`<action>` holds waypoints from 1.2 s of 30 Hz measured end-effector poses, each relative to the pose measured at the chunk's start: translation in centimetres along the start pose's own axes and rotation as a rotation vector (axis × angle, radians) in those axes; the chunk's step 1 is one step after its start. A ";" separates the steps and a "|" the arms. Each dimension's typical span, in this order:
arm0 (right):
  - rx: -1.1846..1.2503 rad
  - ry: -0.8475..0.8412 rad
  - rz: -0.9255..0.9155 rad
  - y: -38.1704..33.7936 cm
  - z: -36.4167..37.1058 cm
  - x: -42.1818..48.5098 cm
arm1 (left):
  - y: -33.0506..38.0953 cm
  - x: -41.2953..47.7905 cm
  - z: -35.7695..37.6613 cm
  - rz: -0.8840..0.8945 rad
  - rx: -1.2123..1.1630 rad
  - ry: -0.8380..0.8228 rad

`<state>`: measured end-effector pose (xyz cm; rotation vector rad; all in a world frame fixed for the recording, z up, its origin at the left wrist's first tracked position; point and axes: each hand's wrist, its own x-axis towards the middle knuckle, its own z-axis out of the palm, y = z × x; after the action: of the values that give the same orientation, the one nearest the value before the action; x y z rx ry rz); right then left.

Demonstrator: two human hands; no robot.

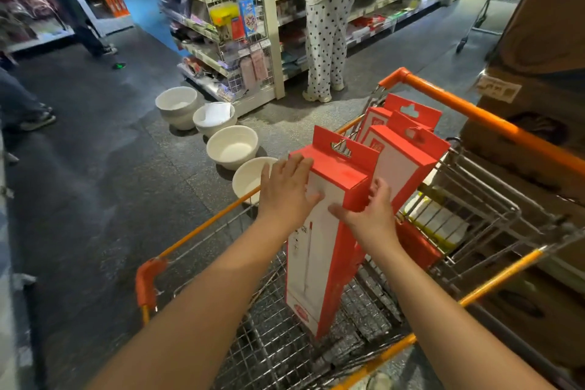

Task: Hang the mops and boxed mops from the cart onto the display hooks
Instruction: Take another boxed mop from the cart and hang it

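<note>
2 hands bracket the top end of the nearest boxed mop (316, 247), which stands on end in the cart (205, 226) with its long axis near upright and its hang tab uppermost. The left hand (289, 190) lies against the box's left side with fingers straight and pressed flat, and the right hand (370, 215) sits at the right edge with fingers curled round the red side. 2 more boxed mops (408, 152) lean just behind, so the lift probably has to run straight up along that axis to clear the cart rim; no display hook is in view.
</note>
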<state>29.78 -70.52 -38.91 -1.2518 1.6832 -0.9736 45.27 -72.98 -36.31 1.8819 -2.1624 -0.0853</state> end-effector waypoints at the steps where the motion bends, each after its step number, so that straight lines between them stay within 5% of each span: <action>1: -0.018 -0.023 -0.002 0.1 0.8 -0.4 | -0.6 -0.6 0.1 0.012 -0.058 0.033; 7: -0.011 -0.012 -0.043 -0.3 3.5 -2.1 | -3.8 -3.5 0.1 -0.115 -0.714 0.116; 11: 0.043 -0.041 -0.094 -1.5 3.9 -3.2 | -5.9 -4.3 -1.2 -0.340 -0.905 0.191; 15: 0.128 -0.079 -0.165 -5.0 3.2 -3.1 | -6.5 -4.5 -3.4 -0.376 -1.126 0.208; 25: 0.333 -0.290 -0.458 -13.7 -1.0 -4.0 | -5.3 -4.5 -7.3 -0.355 -1.459 0.249; 36: 0.498 -0.621 -0.517 -17.1 -2.4 0.3 | 0.6 -4.1 -13.5 -0.445 -1.375 0.761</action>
<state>33.47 -74.17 -22.46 -1.4608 0.5998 -1.0626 48.46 -67.05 -23.85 1.1398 -0.6974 -0.6249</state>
